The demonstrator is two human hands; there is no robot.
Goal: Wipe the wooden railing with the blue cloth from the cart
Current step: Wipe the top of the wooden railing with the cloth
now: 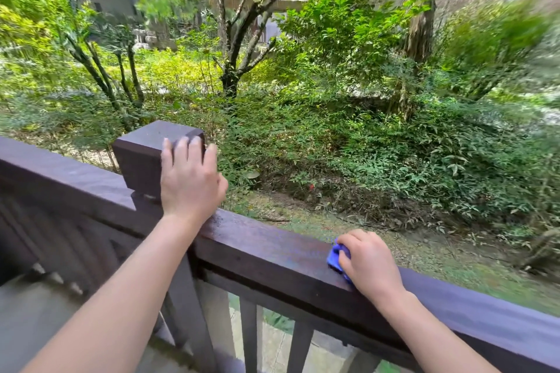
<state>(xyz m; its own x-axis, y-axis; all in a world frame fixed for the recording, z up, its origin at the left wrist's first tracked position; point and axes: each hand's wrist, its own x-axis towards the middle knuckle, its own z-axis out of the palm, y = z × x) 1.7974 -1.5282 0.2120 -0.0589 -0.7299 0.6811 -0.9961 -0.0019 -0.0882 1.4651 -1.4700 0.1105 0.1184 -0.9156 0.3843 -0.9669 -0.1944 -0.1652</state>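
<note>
A dark brown wooden railing (272, 254) runs from the left edge down to the lower right. Its square post (142, 154) rises at the left of centre. My left hand (191, 179) rests flat against the post's near corner, fingers spread over the top edge. My right hand (368, 263) presses a bunched blue cloth (335, 259) onto the top of the rail, right of the post. Only a small part of the cloth shows under the fingers. The cart is not in view.
Vertical balusters (248, 336) hang under the rail. Beyond the railing lie dense green shrubs (363, 145), thin tree trunks (230, 70) and a patch of bare ground (303, 209). A grey floor (27, 318) shows at lower left.
</note>
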